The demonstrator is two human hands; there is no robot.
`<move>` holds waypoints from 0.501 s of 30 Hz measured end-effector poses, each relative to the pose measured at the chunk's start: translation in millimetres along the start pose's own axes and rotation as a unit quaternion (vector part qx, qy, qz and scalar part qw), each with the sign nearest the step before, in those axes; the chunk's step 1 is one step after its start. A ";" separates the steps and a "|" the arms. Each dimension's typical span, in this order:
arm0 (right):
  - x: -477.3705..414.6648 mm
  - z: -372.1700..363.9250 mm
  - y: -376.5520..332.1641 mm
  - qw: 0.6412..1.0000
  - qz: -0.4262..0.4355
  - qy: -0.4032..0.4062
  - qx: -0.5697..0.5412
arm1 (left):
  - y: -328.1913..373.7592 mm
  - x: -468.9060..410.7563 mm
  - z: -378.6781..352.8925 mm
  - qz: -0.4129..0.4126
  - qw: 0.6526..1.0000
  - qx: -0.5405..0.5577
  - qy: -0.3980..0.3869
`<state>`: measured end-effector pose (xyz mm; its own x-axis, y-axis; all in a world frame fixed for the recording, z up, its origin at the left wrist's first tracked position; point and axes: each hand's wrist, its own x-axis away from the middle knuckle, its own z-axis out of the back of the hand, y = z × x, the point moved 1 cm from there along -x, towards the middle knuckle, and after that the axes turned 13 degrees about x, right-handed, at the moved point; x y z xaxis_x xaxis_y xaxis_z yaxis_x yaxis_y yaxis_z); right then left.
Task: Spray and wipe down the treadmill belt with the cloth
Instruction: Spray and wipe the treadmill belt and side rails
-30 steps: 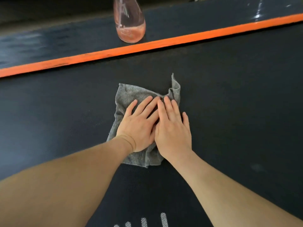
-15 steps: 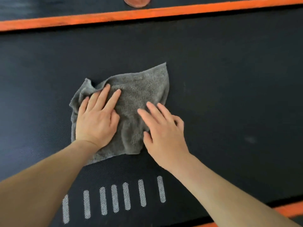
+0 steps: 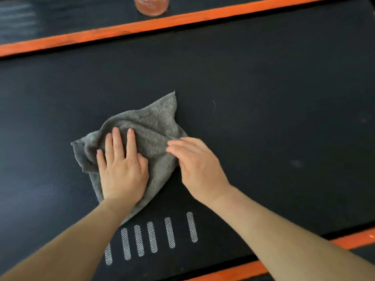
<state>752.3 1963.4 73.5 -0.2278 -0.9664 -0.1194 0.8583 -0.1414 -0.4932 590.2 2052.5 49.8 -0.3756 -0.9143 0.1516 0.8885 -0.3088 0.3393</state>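
Observation:
A grey cloth (image 3: 154, 126) lies bunched on the black treadmill belt (image 3: 263, 98). My left hand (image 3: 121, 169) presses flat on the cloth's left half with straight fingers. My right hand (image 3: 198, 165) lies at the cloth's right edge, its fingertips on the fabric; they are blurred. The base of the spray bottle (image 3: 151, 6), holding pink liquid, stands on the far side rail at the top edge; the rest of the bottle is out of frame.
Orange stripes border the belt on the far side (image 3: 182, 20) and near side (image 3: 355, 240). A row of several white dotted bars (image 3: 152, 236) is printed on the belt just below the cloth.
Both hands and the cloth have slid toward me and to the right. The hands have spread apart, and the cloth is more crumpled, with a corner pointing up.

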 end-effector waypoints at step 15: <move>41.0 33.8 17.6 0.966 -0.047 -0.152 0.201 | 46.8 46.1 -18.0 -0.116 0.989 -0.023 -0.089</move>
<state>773.6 1914.0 89.0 -0.2197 -0.9551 0.1990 0.9638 -0.2440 -0.1071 619.3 1991.2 56.0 -0.6073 -0.7580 0.2380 0.7828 -0.5197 0.3422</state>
